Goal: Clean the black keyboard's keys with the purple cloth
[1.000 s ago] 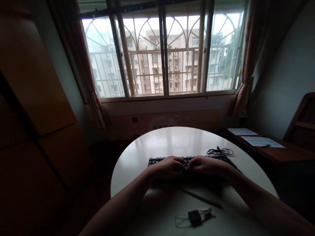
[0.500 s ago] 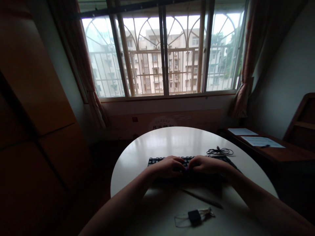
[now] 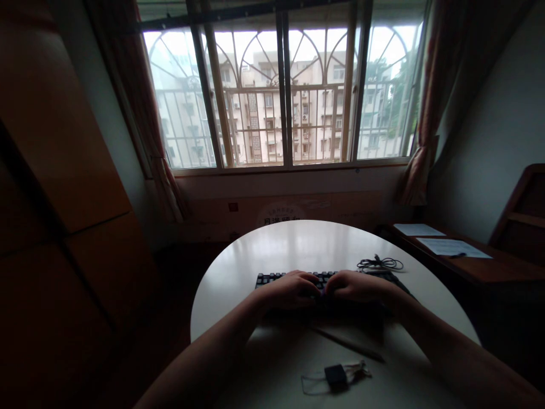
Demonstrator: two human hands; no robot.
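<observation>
A black keyboard point(image 3: 266, 278) lies on the round white table, largely covered by my hands and forearms. My left hand point(image 3: 293, 287) rests over its middle with the fingers curled inward. Close beside it, my right hand point(image 3: 355, 284) is also closed, fingertips bent down toward the keys. Between the two sets of fingertips shows a tiny purple spot point(image 3: 323, 292); what it belongs to is hidden. In front of the keyboard lie a slim, pointed tool point(image 3: 349, 344) and a small black block with wire loops point(image 3: 336, 376), its kind unclear.
A coiled black cable point(image 3: 380, 263) lies behind the keyboard at the right. Beyond the white table point(image 3: 230, 255), a brown wooden surface point(image 3: 506, 270) holds paper sheets point(image 3: 453, 247) and a dark pen point(image 3: 458, 255). A wooden cabinet point(image 3: 85, 170) stands at the left.
Almost nothing differs. Both hands keep their place over the keyboard, and the view has shifted very slightly.
</observation>
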